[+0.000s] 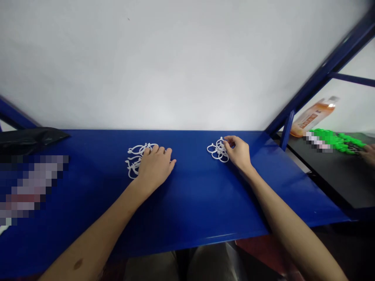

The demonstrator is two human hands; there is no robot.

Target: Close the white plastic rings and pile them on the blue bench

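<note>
White plastic rings with small clasp-like knobs lie in two groups on the blue table (pixel 187 195). My left hand (pixel 155 164) rests palm down over the left group of rings (pixel 133 162), its fingers apart and stretched out; it hides part of that group. At the right group of rings (pixel 217 153), my right hand (pixel 238 154) has its thumb and forefinger curled together at the edge of the uppermost ring (pixel 220 143). Its other fingers are bent and partly hidden.
A black plastic bag (pixel 32 136) lies at the table's far left, above a blurred-out item (pixel 38 187). A white wall (pixel 175 66) stands behind. Beyond the blue frame (pixel 310 74), a black table (pixel 331 175) holds an orange bottle (pixel 315 117), green pieces (pixel 336 140) and another person's hand (pixel 369 154).
</note>
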